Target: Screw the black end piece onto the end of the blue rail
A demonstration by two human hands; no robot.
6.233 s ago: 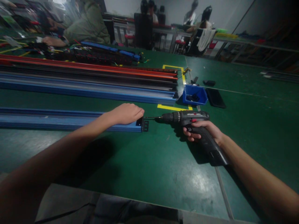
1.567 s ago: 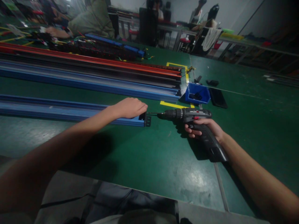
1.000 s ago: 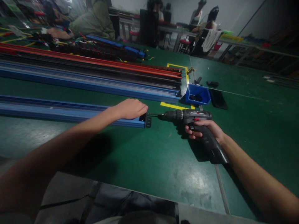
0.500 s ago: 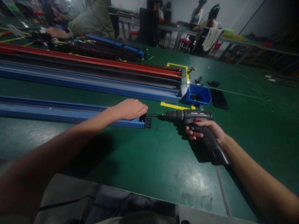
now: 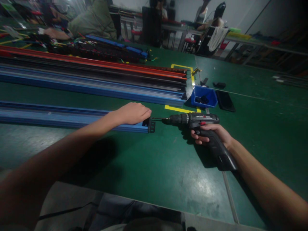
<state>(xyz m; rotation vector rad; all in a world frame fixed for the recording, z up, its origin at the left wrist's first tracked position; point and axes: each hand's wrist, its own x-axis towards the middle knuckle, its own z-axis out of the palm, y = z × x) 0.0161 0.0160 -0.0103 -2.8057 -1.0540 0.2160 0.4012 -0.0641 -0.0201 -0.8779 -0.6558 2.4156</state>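
Note:
My right hand (image 5: pixel 210 133) is wrapped round the grip of a black cordless drill (image 5: pixel 204 118), which points left over the green table. Its long thin bit (image 5: pixel 157 119) reaches the black end cap (image 5: pixel 152 126) of a blue metal rail (image 5: pixel 72 118). Over that end of the rail my left hand (image 5: pixel 134 113) is closed, its fingers curled down on the rail and cap. The fingertips of that hand are partly hidden. The rail lies lengthwise across the table and runs out of view on the left.
Behind lie several long rails (image 5: pixel 108 85) in blue, black and orange. A blue bin (image 5: pixel 204 96) with small black parts stands right of them, beside a flat black object (image 5: pixel 225 100). Wired assemblies (image 5: pixel 96 49) lie further back, near a co-worker's arm (image 5: pixel 56 33). Yellow tape (image 5: pixel 180 109) marks the table.
Hardly anything differs. Both hands, the drill and the rail keep their places relative to one another, and the view has shifted very slightly.

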